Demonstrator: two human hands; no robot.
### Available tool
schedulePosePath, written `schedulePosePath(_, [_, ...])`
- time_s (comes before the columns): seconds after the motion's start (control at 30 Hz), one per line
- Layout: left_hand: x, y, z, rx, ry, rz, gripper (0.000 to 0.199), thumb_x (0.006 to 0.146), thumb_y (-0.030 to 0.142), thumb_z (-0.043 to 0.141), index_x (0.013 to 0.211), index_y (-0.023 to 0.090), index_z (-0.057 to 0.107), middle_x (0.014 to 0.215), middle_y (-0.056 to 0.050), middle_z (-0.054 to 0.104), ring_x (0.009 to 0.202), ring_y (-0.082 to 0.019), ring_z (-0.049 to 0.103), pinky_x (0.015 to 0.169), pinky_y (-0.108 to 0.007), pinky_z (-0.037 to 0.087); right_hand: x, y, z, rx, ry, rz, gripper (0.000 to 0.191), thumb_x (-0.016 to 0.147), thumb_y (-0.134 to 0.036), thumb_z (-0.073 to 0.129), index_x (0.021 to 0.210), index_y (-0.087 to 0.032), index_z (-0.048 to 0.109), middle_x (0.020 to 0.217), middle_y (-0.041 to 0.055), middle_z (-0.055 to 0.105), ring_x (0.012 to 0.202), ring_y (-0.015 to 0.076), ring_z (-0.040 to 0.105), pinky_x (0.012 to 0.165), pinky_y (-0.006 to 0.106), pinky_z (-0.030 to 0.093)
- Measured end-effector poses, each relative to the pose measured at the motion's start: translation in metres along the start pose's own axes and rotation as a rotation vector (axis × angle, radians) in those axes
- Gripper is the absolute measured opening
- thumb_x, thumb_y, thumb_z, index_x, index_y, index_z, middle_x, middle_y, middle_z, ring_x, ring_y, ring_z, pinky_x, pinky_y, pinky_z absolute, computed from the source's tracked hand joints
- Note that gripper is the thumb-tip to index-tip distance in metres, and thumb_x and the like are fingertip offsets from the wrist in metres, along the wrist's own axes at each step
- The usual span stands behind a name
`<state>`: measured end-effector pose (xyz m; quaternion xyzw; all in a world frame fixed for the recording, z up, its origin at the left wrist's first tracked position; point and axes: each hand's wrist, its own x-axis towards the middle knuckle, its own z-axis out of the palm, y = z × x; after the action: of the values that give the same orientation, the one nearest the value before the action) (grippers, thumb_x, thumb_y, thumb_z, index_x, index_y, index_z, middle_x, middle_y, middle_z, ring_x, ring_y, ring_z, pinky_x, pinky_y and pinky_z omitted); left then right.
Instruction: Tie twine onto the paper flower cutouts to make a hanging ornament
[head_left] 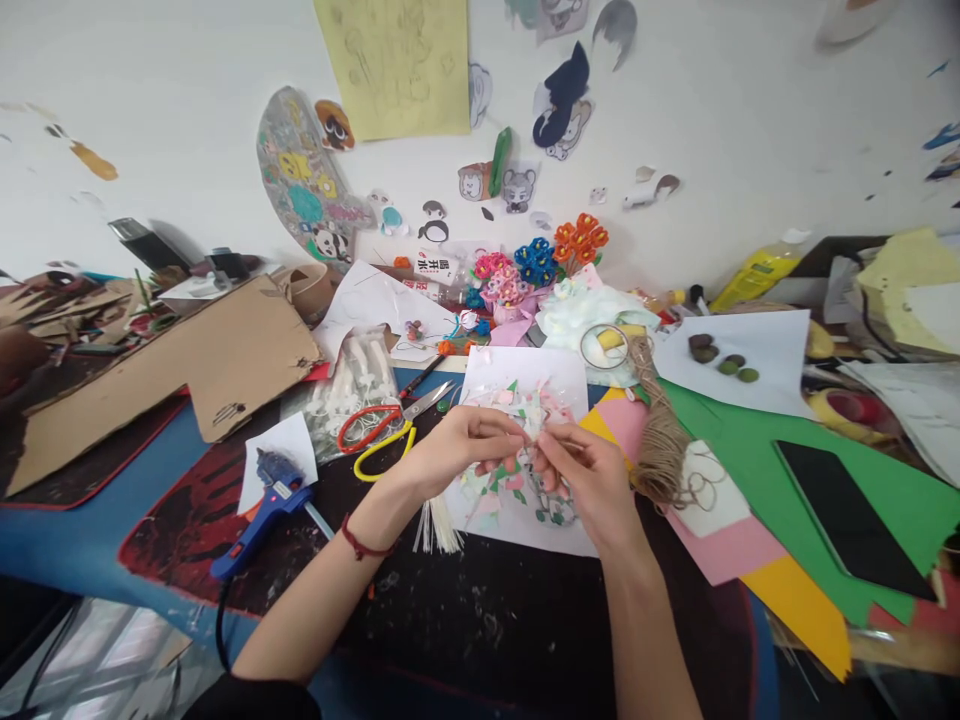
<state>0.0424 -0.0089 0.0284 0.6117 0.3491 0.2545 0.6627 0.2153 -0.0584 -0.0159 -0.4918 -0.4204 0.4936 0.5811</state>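
Observation:
My left hand (476, 440) and my right hand (577, 460) meet fingertip to fingertip above a white sheet of paper (525, 368). Both hands are closed in a pinch, and what sits between the fingers is too small to make out. Under them, small pink, green and white paper scraps (495, 490) lie scattered over the sheet. A tassel of pale strands (439, 527) pokes out below my left wrist. Scissors (382, 430) with one red and one yellow handle lie left of my left hand. Twine (660, 450) lies right of my right hand.
A blue glue gun (266, 510) with its cord lies at the left, near a large cardboard piece (232, 350). At the right, a black phone (847, 515) rests on green paper (757, 450). Pipe-cleaner flowers (536, 262) and a yellow bottle (757, 270) stand at the back.

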Motion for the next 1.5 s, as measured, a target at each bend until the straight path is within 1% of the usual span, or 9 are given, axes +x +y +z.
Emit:
schedulePosePath(0.17, [-0.003,-0.013,0.023,-0.218,0.026,0.148,0.032,0.082,0.023,0.072,0.112,0.018,0.066,0.101,-0.009,0.072,0.082,-0.014,0.066,0.070,-0.024,0.053,-0.006,-0.002,-0.002,0.113,0.138,0.020,0.026,0.078,-0.041,0.073,0.081,-0.015,0.066,0.055,-0.0022,0.058,0.041,0.0064,0.047,0.035,0.018,0.030])
schedulePosePath(0.37, [0.006,-0.020,0.047,0.151,0.339,0.399,0.011,0.088,0.027,0.067,0.092,0.017,0.071,0.086,-0.005,0.072,0.081,-0.015,0.067,0.073,-0.025,0.054,-0.013,-0.007,-0.002,0.125,0.161,0.059,0.027,0.076,-0.041,0.074,0.080,-0.015,0.067,0.056,-0.0015,0.058,0.040,0.0057,0.045,0.033,0.018,0.027])
schedulePosePath(0.57, [0.014,-0.032,0.046,0.516,0.452,0.561,0.011,0.093,0.023,0.060,0.087,0.017,0.065,0.079,-0.002,0.070,0.071,-0.012,0.064,0.068,-0.022,0.050,-0.023,0.004,-0.012,0.037,0.136,0.106,0.029,0.081,-0.046,0.069,0.084,-0.017,0.068,0.060,-0.0011,0.061,0.042,0.0078,0.048,0.035,0.020,0.032])
schedulePosePath(0.7, [0.017,-0.037,0.035,0.654,0.482,0.449,0.010,0.096,0.024,0.056,0.090,0.018,0.061,0.076,-0.001,0.068,0.066,-0.011,0.063,0.063,-0.021,0.047,-0.037,0.018,-0.027,-0.142,0.086,0.182,0.032,0.079,-0.046,0.072,0.076,-0.014,0.069,0.061,0.0039,0.067,0.038,0.0098,0.049,0.035,0.022,0.034])
schedulePosePath(0.93, [0.026,-0.045,0.031,0.802,0.343,0.274,0.010,0.099,0.022,0.043,0.098,0.018,0.053,0.070,0.001,0.064,0.054,-0.012,0.058,0.053,-0.022,0.040,-0.031,0.025,-0.037,-0.331,0.112,0.163,0.032,0.081,-0.048,0.070,0.081,-0.016,0.070,0.051,0.0015,0.064,0.042,0.0124,0.051,0.046,0.025,0.042])
schedulePosePath(1.17, [0.026,-0.048,0.029,0.782,0.288,0.180,0.008,0.098,0.019,0.042,0.097,0.018,0.050,0.072,0.000,0.068,0.053,-0.013,0.058,0.054,-0.023,0.039,-0.018,0.027,-0.039,-0.328,0.093,0.183,0.037,0.081,-0.054,0.067,0.080,-0.017,0.065,0.080,0.0094,0.074,0.068,0.0236,0.072,0.052,0.028,0.052])
schedulePosePath(1.27, [0.026,-0.049,0.025,0.761,0.277,0.163,0.009,0.099,0.020,0.041,0.097,0.018,0.050,0.072,0.000,0.067,0.055,-0.013,0.058,0.056,-0.023,0.041,-0.016,0.025,-0.039,-0.282,0.028,0.189,0.036,0.083,-0.054,0.064,0.080,-0.018,0.065,0.089,0.0105,0.075,0.083,0.0250,0.072,0.070,0.033,0.058])
schedulePosePath(1.4, [0.026,-0.052,0.023,0.751,0.258,0.151,0.008,0.098,0.019,0.041,0.096,0.019,0.050,0.074,0.000,0.067,0.058,-0.013,0.059,0.058,-0.024,0.042,-0.012,0.019,-0.038,-0.265,0.019,0.115,0.033,0.085,-0.052,0.063,0.081,-0.019,0.067,0.105,0.0104,0.074,0.101,0.0241,0.069,0.093,0.037,0.053])
schedulePosePath(1.5, [0.026,-0.054,0.024,0.744,0.224,0.140,0.009,0.099,0.021,0.042,0.095,0.019,0.050,0.075,0.000,0.068,0.060,-0.013,0.061,0.059,-0.023,0.043,-0.015,0.011,-0.041,-0.290,0.069,0.066,0.031,0.086,-0.050,0.063,0.085,-0.019,0.069,0.108,0.0096,0.073,0.097,0.0215,0.069,0.090,0.034,0.054])
